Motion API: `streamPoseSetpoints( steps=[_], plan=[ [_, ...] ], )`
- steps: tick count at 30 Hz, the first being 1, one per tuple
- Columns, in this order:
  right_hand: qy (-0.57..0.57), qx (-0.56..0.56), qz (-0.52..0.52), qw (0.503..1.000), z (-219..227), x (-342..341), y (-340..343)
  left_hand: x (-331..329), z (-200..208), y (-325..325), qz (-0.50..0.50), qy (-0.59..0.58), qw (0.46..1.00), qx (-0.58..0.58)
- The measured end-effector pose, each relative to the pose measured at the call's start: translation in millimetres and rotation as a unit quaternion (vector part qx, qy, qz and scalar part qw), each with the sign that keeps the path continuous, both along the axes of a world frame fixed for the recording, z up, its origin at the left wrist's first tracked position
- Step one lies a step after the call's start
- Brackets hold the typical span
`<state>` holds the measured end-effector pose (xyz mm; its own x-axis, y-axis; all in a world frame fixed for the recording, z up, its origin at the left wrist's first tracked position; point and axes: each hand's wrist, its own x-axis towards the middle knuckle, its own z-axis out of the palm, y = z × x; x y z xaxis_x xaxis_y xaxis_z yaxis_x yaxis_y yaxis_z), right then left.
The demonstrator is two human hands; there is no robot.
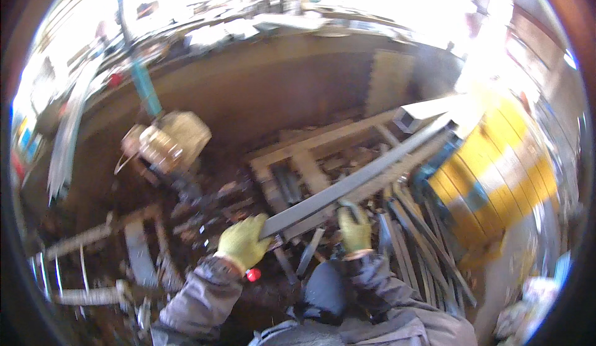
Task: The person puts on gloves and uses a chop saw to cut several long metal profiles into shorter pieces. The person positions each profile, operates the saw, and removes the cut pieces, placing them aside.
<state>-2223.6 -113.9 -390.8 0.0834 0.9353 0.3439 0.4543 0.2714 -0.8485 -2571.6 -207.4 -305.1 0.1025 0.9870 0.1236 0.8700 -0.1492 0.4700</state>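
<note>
A long grey metal bar (347, 184), seemingly square tube, slants from the middle up to the right. My left hand (244, 241), in a yellow-green work glove, is closed round its near end. My right hand (354, 227), gloved alike, is just below the bar, near its lower edge. Something greyish shows at that hand's fingertips, and blur hides whether it is gripped. Under the bar lies a second, paler length (388, 175), running the same way. A small red round thing (252, 275) shows below my left wrist.
A wooden frame (313, 171) lies on the littered floor beyond the bar. Metal strips (428, 253) pile up right of my right hand, near a yellow slatted panel (496, 166). A beige-topped machine or stool (174, 138) stands left; a metal rack (81, 271) is lower left.
</note>
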Motion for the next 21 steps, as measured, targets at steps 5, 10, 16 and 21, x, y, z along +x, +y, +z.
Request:
streamPoseSetpoints(
  steps=[5,10,16,21],
  plan=[
    [-0.238,0.163,0.148,0.946,46,-16,53,-16,-9,17,0.027,0.042,0.998,-0.032],
    [-0.493,0.115,0.235,0.830,47,-50,157,-30,-29,49,0.071,0.083,0.994,-0.015],
    [-0.464,0.102,0.245,0.845,8,-90,214,-27,-60,89,0.121,0.167,0.973,0.104],
    [-0.457,0.071,0.238,0.854,-15,-105,236,-16,-90,115,0.068,0.091,0.989,0.090]
  ],
)
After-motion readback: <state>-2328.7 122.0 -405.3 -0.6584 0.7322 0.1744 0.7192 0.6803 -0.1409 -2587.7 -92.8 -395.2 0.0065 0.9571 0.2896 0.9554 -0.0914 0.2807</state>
